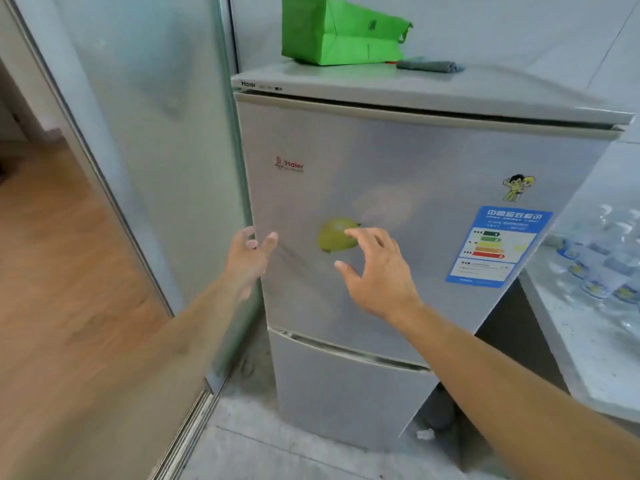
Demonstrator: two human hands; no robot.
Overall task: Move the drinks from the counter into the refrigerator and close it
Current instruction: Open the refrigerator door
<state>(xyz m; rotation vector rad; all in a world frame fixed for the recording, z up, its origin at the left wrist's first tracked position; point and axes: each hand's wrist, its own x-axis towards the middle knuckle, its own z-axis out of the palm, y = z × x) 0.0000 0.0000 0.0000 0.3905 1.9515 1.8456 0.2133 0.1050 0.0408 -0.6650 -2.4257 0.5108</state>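
Observation:
A small silver two-door refrigerator (398, 161) stands in front of me with both doors shut. My left hand (249, 258) reaches to the left edge of the upper door, fingers apart and empty. My right hand (377, 271) hovers open in front of the upper door, beside a green fruit sticker (334, 237). Several clear plastic drink bottles (602, 265) with blue labels lie blurred on the pale counter (568, 327) at the right edge.
A green bag (332, 32) and a folded grey cloth (429, 65) rest on the refrigerator's top. A frosted glass sliding door (145, 133) stands close on the left, its floor track (187, 434) below. Wooden floor lies beyond it.

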